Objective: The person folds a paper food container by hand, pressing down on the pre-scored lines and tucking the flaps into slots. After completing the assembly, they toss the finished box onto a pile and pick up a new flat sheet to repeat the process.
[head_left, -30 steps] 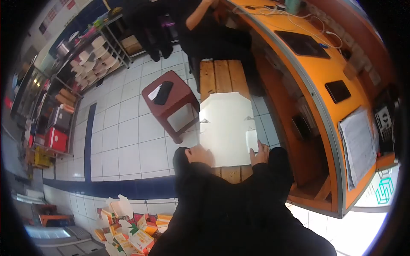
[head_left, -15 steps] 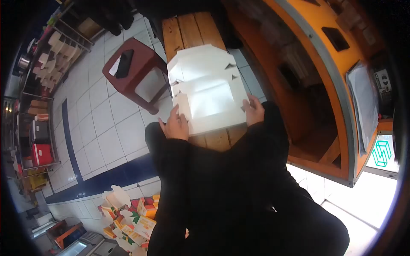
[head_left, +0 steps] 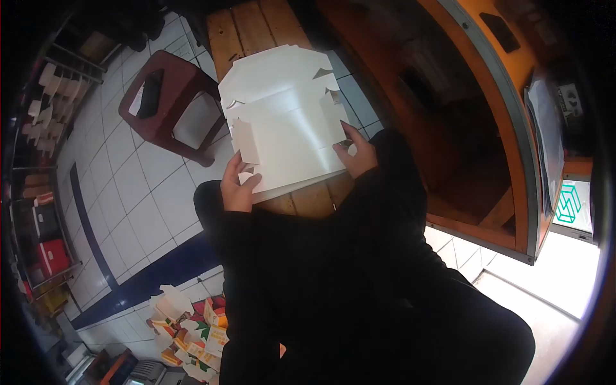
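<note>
A flat white cardboard box blank (head_left: 282, 122) lies on a wooden bench (head_left: 253, 29) in front of me, its side flaps partly raised. My left hand (head_left: 236, 189) grips the blank's near left corner by a small flap. My right hand (head_left: 355, 153) holds the right edge, fingers on the raised right flap. Both arms wear black sleeves.
A dark red plastic stool (head_left: 168, 106) with a black phone and a paper on it stands left of the bench. An orange curved counter (head_left: 507, 83) runs along the right. Folded orange-and-white boxes (head_left: 192, 333) are piled on the tiled floor at lower left. Shelves line the far left.
The view has tilted down and closer. The blank went from flat to having its side flaps lifted, and both hands shifted from its near edge to its left and right sides.
</note>
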`<state>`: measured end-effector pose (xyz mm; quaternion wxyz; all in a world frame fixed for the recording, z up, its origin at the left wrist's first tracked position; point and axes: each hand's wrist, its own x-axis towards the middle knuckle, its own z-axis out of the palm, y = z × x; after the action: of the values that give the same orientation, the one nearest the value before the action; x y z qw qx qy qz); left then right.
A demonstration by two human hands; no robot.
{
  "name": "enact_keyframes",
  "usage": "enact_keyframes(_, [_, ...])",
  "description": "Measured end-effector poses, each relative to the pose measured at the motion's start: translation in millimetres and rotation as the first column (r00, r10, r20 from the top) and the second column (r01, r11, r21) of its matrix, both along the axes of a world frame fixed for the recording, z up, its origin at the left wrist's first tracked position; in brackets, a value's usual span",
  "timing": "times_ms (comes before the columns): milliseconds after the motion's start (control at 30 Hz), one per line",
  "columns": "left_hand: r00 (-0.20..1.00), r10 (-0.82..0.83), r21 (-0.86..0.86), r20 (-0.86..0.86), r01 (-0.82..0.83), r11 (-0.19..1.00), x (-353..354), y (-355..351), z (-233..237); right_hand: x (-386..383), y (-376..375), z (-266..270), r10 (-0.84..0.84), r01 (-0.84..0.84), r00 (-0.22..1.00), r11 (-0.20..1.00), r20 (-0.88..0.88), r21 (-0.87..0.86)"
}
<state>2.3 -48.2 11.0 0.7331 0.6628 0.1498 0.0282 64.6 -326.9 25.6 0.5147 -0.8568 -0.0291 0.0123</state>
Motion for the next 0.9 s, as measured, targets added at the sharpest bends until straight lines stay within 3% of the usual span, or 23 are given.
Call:
enact_keyframes(100, [0.999, -0.010, 0.059, -0.038, 0.013, 0.998, -2, -3, -9, 1, 2, -2, 0.091, -0.092, 0.995, 0.996, 0.042, 0.017])
enact_keyframes(133, [0.994, -0.111, 0.285, -0.006, 0.108, 0.952, -1, -3, -5, 1, 2, -3, 0.114, -0.113, 0.992, 0.994, 0.049, -0.005])
enact_keyframes(167, [0.991, -0.132, 0.372, 0.033, 0.110, 0.922, -1, -8, -2, 2, 4, -4, 0.138, -0.137, 0.989, 0.990, 0.057, -0.025])
enact_keyframes(267, [0.989, 0.042, 0.526, -0.145, 0.041, 0.850, -5, -17, -9, 0, 6, 1, 0.138, -0.136, 0.988, 0.990, 0.064, -0.042])
enact_keyframes(400, [0.975, 0.018, 0.516, -0.220, 0.100, 0.850, -9, -23, 15, -3, 2, 1, 0.146, -0.141, 0.984, 0.988, 0.100, -0.055])
enact_keyframes(467, [0.989, -0.044, 0.811, -0.142, 0.141, 0.568, -14, -27, 21, -6, -1, 1, 0.176, -0.166, 0.981, 0.980, 0.084, -0.111])
enact_keyframes(500, [0.989, -0.048, 0.811, -0.143, 0.145, 0.566, -16, -30, 21, -8, -3, 1, 0.207, -0.193, 0.976, 0.967, 0.069, -0.165])
enact_keyframes(533, [0.988, -0.104, 0.900, -0.113, 0.146, 0.410, -18, -33, 19, -10, -4, -3, 0.205, -0.191, 0.976, 0.968, 0.069, -0.165])
enact_keyframes(567, [0.983, -0.160, 0.962, -0.088, 0.125, 0.242, -19, -36, 19, -12, -4, -12, 0.260, -0.211, 0.964, 0.885, 0.063, -0.416])
enact_keyframes(600, [0.984, -0.156, 0.964, -0.081, 0.118, 0.240, -18, -39, 17, -14, 0, -16, 0.311, -0.212, 0.949, 0.740, 0.045, -0.638])
enact_keyframes(667, [0.975, -0.179, 0.985, -0.134, 0.150, 0.080, -17, -43, 14, -16, 6, -23, 0.300, -0.208, 0.953, 0.716, 0.025, -0.667])
enact_keyframes(733, [0.970, -0.189, 0.984, -0.151, 0.166, 0.068, -15, -44, 12, -15, 9, -20, 0.288, -0.226, 0.957, 0.675, -0.030, -0.702])
enact_keyframes(867, [0.986, -0.133, 0.994, 0.104, -0.100, 0.038, -15, -51, 29, -10, 1, -30, 0.278, -0.197, 0.960, 0.764, 0.037, -0.615])
enact_keyframes(900, [0.978, -0.080, 0.972, 0.193, -0.180, 0.148, -14, -56, 43, -9, 1, -31, 0.302, -0.183, 0.949, 0.753, 0.084, -0.632])
